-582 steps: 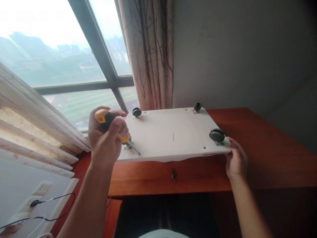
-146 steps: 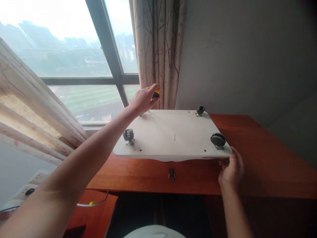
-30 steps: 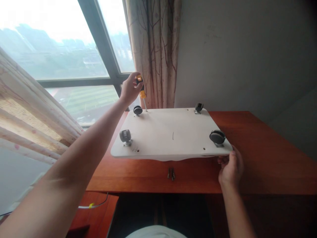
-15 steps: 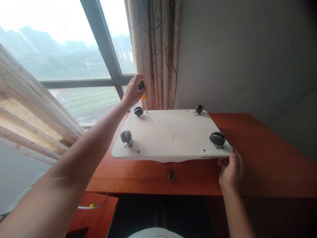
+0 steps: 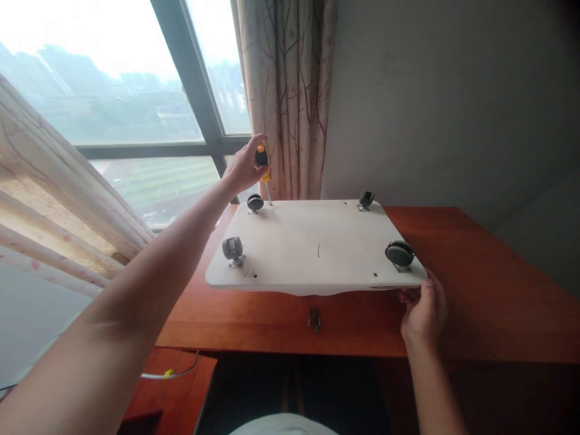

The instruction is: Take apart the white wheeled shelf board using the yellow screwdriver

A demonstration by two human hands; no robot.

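A yellow and black screwdriver (image 5: 261, 158) is gripped by its handle in my left hand (image 5: 244, 164). Its tip meets the far left corner area of a white board (image 5: 312, 229), beside a caster wheel (image 5: 255, 203). Other casters stand wheel-up at the remaining corners: a grey one (image 5: 232, 248) near left, a dark one (image 5: 399, 254) near right and another (image 5: 366, 199) far right. My right hand (image 5: 425, 311) holds the board's near right corner, thumb on the edge and fingers curled underneath. Small holes show in the board, one (image 5: 255, 276) near the front left.
Several screws (image 5: 314, 318) lie on the reddish wooden table (image 5: 362, 326) in front of the board. A window (image 5: 149, 109) and curtains (image 5: 285, 96) stand behind on the left, a grey wall (image 5: 444, 109) on the right. A white cable (image 5: 158, 376) lies at the lower left.
The left fingers have shifted on the screwdriver handle, with the index finger now straighter. The view has moved slightly; the board and right hand stay as they were.
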